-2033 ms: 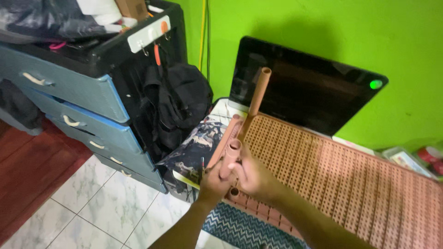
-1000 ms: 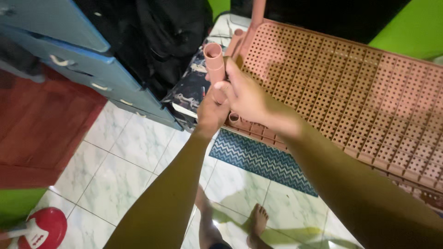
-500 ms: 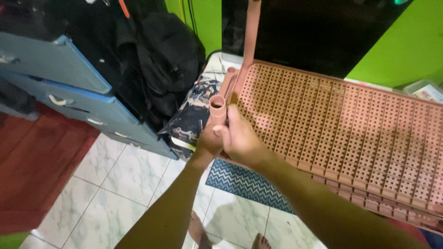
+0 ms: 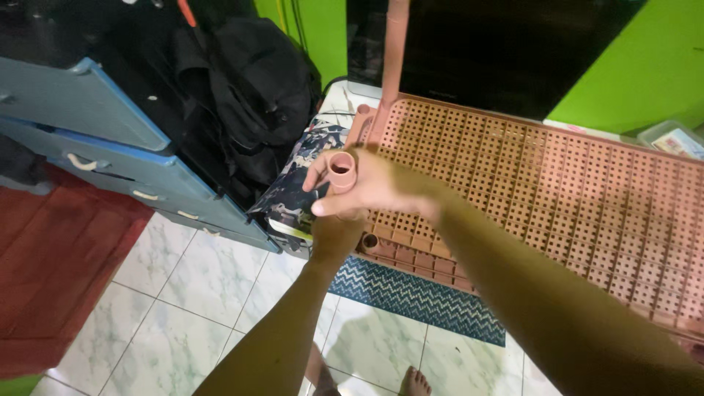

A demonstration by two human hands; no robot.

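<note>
Fingers (image 4: 323,170) of the right hand (image 4: 374,192) curl closed around a short pink tube (image 4: 341,171); the left hand (image 4: 336,229) grips it from beneath, beside the pink perforated shelf (image 4: 557,183).

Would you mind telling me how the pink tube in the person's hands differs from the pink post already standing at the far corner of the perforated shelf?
The pink tube is gripped by the right hand and left hand; the pink post stands free of both. The tube's open end faces the camera; the post's top is out of frame. The tube sits at the near corner of the perforated shelf, the post at the far corner. Both share the shelf's pink plastic.
</note>
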